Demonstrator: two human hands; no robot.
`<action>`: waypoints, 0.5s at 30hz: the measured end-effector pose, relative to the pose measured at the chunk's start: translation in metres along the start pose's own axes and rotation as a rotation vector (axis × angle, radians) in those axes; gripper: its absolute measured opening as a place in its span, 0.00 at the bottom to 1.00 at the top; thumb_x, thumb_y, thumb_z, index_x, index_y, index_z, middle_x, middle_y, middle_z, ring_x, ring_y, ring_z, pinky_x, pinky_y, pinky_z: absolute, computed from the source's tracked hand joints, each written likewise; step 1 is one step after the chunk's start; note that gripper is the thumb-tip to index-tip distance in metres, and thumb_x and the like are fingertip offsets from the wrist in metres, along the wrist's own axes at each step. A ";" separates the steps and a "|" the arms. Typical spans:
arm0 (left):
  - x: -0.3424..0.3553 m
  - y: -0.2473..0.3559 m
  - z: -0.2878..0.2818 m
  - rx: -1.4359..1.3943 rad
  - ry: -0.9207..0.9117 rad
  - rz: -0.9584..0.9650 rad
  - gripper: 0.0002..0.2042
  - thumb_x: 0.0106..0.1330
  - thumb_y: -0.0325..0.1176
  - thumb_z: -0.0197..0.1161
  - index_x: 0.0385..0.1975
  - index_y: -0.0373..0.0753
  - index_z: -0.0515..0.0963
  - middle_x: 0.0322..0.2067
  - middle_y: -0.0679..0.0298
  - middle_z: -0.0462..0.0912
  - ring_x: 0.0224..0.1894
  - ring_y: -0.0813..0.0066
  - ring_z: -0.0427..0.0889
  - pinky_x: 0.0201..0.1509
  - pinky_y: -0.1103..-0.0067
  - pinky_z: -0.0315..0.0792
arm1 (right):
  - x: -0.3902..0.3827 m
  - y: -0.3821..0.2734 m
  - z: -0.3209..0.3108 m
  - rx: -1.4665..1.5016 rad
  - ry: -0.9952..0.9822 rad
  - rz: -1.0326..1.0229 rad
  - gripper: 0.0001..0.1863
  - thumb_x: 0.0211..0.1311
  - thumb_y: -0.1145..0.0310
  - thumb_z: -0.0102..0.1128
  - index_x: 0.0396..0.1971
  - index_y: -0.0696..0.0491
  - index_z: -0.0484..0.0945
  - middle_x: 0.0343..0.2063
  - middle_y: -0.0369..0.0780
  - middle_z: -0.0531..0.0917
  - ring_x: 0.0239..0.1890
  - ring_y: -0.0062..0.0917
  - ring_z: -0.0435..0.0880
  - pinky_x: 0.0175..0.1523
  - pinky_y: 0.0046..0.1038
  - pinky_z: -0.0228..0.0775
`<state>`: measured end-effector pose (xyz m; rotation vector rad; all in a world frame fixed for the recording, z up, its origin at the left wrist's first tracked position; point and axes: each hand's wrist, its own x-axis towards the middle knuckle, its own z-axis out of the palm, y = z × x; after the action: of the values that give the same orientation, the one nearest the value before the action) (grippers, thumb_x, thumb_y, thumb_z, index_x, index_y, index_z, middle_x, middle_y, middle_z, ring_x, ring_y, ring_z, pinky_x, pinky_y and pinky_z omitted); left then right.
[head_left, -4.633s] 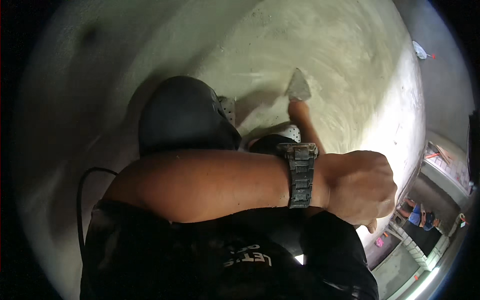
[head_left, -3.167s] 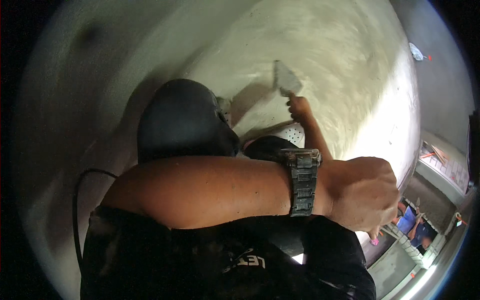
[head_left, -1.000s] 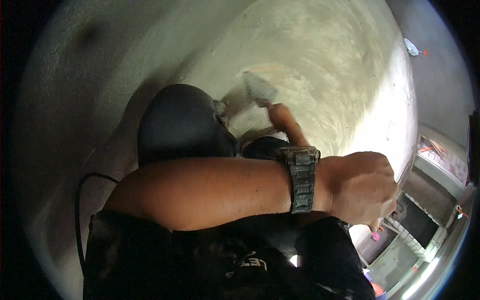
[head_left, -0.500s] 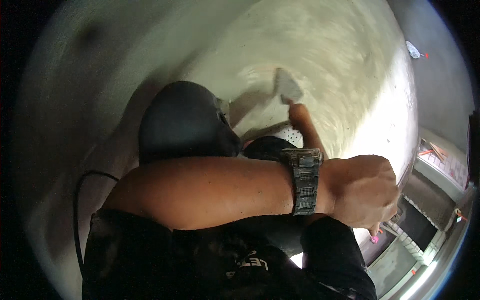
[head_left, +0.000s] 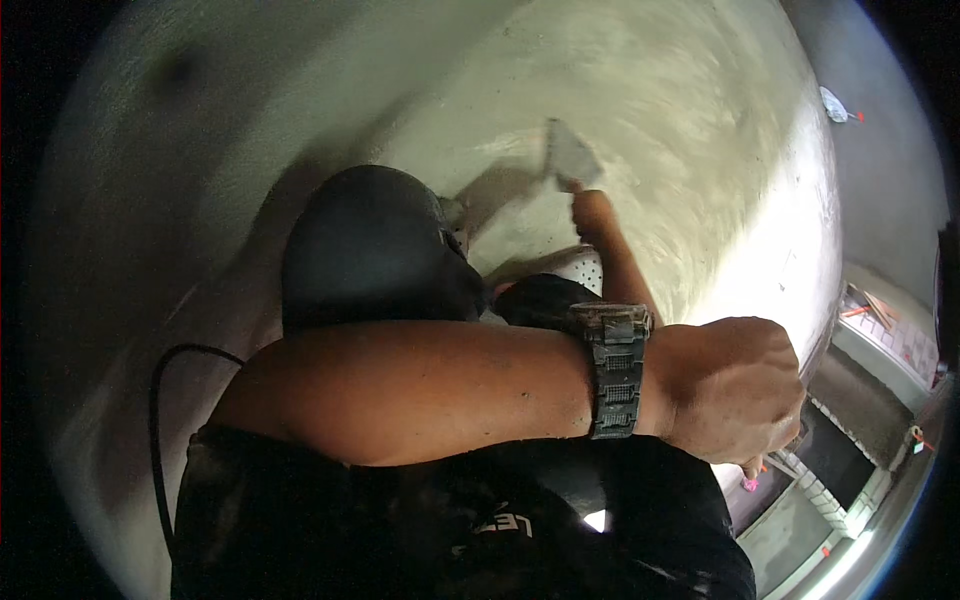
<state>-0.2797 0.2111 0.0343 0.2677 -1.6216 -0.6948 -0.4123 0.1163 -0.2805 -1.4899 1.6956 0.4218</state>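
Observation:
My left forearm, with a dark chunky watch (head_left: pixel 617 375) on the wrist, lies across in front of my body. At its end my left hand (head_left: pixel 730 390) is closed, back of the hand up; the curled fingers and anything in them are mostly hidden. Beyond it, my right hand (head_left: pixel 593 212) grips a putty knife by its handle. The knife's grey, flared blade (head_left: pixel 570 157) points away from me, against or just over a pale, smeared plaster-like surface (head_left: pixel 650 110). Whether it touches cannot be told.
My bent knee in black trousers (head_left: pixel 370 250) rises left of the knife. A white perforated shoe (head_left: pixel 580 268) shows beside the right forearm. A black cable (head_left: pixel 157 440) curves at the left. Far right are a small white bag (head_left: pixel 833 104) and blockwork (head_left: pixel 838 505).
My right hand and the putty knife have shifted slightly away from me and to the left. My left hand has barely moved, dropping a little lower in view.

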 end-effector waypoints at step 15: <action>0.006 -0.012 -0.003 -0.050 -0.067 -0.040 0.09 0.59 0.36 0.57 0.24 0.39 0.69 0.23 0.64 0.71 0.31 0.67 0.73 0.38 0.72 0.68 | -0.037 -0.043 -0.015 -0.131 -0.190 0.003 0.24 0.64 0.63 0.53 0.52 0.65 0.69 0.29 0.51 0.83 0.33 0.42 0.85 0.43 0.40 0.77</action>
<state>-0.2804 0.1974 0.0329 0.2435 -1.6640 -0.7814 -0.3784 0.1195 -0.2322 -1.4898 1.5451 0.6665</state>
